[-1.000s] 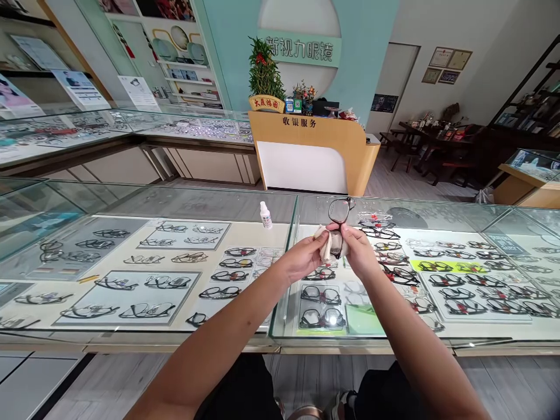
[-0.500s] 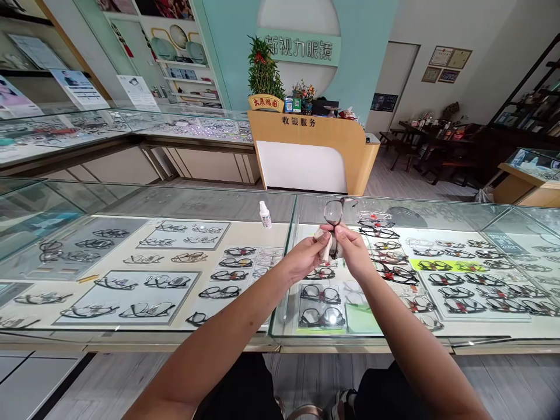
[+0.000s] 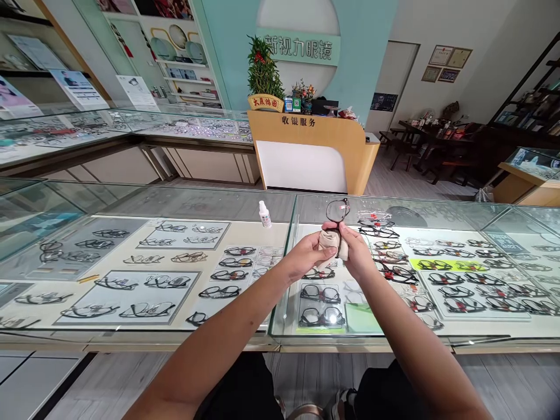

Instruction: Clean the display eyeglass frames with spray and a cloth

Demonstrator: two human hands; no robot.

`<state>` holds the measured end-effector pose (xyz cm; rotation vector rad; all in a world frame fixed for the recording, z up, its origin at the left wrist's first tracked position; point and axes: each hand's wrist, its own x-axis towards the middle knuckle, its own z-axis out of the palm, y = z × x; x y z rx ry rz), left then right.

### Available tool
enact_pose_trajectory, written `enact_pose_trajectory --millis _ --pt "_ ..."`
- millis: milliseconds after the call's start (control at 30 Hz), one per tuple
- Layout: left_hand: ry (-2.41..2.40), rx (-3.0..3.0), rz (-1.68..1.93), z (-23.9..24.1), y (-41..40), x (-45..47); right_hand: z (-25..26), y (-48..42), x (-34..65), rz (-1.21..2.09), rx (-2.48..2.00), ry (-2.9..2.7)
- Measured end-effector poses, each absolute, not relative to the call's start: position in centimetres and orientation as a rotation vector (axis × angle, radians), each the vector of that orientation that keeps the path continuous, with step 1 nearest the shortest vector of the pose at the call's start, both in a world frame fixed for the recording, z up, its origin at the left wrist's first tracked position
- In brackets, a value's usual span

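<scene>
A pair of dark-framed eyeglasses (image 3: 338, 210) is held upright over the glass counter, one lens on top in plain sight. My right hand (image 3: 356, 252) pinches the frame near its middle. With thumb and fingers closed, my left hand (image 3: 310, 255) presses a cream cloth (image 3: 329, 240) around the lower lens, which the cloth mostly hides. Part of the cloth also lies against the right palm. To the left of my hands, a small white spray bottle (image 3: 265, 214) stands on the counter top.
Beneath my arms runs a glass display counter (image 3: 280, 341) with rows of eyeglasses (image 3: 321, 293) inside. A yellow pen-like object (image 3: 88, 279) lies at the left. Beyond stand a wooden cashier desk (image 3: 308, 125) and another display case (image 3: 192, 125).
The cloth has spread over the lower lens and shows more between my hands. The eyeglasses have turned slightly, and the left fingers have shifted around the lens.
</scene>
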<state>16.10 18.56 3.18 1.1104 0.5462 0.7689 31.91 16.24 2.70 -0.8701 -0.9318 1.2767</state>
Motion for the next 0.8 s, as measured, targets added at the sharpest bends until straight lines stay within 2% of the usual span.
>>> enact_pose_trajectory --millis 400,800 --pt "0.635 1.220 0.969 3.0 18.9 16.9 2.9 16.1 32.4 0.948 -0.975 -1.330" --pt "0.568 1.348 0.788 3.8 19.3 15.1 2.9 16.2 32.7 1.274 -0.856 -1.011"
